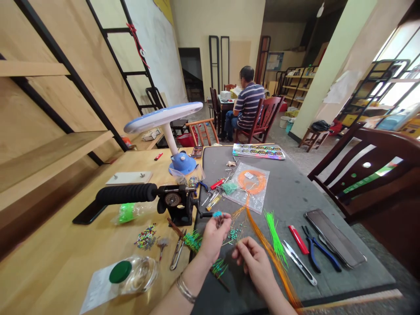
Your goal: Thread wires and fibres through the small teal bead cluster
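Observation:
My left hand (pixel 214 235) is raised over the grey mat (pixel 226 159), its thumb and fingers pinched together. A small turquoise-blue piece (pixel 217 214) shows at its fingertips; whether they grip it I cannot tell. Lower and to the right, my right hand (pixel 252 259) has curled fingers with the tips together; anything in them is too small to make out. Between the hands lie loose teal beads (pixel 233 234). Green-tufted pieces line a brown strip (pixel 223 286), partly hidden under my left forearm. Orange strands (pixel 262 238) and bright green strands (pixel 275 236) lie right of my hands.
A black crank winder (pixel 173 201) and a blue-based lamp (pixel 182 162) stand on the left. Snips (pixel 300 262), a red lighter (pixel 298 239) and pliers (pixel 320 251) lie right. A jar (pixel 141 275) lies front left. A person (pixel 249 103) sits at a far table.

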`<state>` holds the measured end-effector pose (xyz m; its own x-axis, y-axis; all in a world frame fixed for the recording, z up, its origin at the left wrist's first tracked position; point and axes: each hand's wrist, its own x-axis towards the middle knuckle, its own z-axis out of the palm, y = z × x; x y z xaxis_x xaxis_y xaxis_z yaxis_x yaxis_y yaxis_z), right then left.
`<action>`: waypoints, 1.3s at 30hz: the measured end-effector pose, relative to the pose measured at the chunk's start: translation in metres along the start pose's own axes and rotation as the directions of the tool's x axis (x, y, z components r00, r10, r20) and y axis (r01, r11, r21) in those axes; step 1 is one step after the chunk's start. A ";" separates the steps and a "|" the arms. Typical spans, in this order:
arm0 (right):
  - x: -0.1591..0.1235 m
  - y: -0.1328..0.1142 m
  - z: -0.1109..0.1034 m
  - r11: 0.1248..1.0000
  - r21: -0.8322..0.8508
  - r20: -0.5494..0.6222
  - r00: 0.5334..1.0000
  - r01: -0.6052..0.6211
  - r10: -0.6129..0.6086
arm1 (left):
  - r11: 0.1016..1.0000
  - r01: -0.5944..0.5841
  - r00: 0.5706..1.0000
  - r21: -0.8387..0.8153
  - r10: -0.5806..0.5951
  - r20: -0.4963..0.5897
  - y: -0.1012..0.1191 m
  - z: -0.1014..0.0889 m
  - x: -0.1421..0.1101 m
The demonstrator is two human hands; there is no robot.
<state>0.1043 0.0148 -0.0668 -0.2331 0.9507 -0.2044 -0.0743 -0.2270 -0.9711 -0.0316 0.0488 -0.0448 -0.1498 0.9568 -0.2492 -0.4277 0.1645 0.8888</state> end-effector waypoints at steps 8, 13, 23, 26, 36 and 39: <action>0.005 -0.012 -0.009 0.987 0.152 -0.099 0.993 -0.047 0.062 | 0.990 0.117 0.975 0.079 -0.129 0.180 -0.009 0.004 -0.017; 0.007 -0.018 -0.009 0.990 0.127 -0.075 0.995 -0.061 0.071 | 0.992 0.093 0.983 0.081 -0.105 0.152 -0.009 0.008 -0.017; 0.024 -0.021 -0.012 0.999 0.031 -0.053 0.998 0.017 -0.016 | 0.979 -0.126 0.988 0.162 0.110 0.105 -0.009 0.015 -0.004; 0.030 -0.015 -0.015 1.000 -0.001 -0.040 0.999 0.008 -0.009 | 0.990 -0.075 0.997 0.122 0.073 0.021 -0.010 0.016 0.005; 0.029 -0.011 -0.014 0.994 -0.042 -0.016 0.995 -0.096 0.095 | 0.994 -0.066 0.996 0.085 0.071 -0.049 -0.006 0.015 0.029; 0.027 -0.012 -0.014 0.993 -0.046 -0.023 0.994 -0.104 0.103 | 0.995 -0.058 0.997 0.078 0.062 -0.045 -0.007 0.017 0.032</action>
<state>0.1127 0.0465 -0.0627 -0.2174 0.9267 -0.3065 -0.0052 -0.3151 -0.9490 -0.0188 0.0822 -0.0523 -0.2163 0.9533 -0.2108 -0.3475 0.1266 0.9291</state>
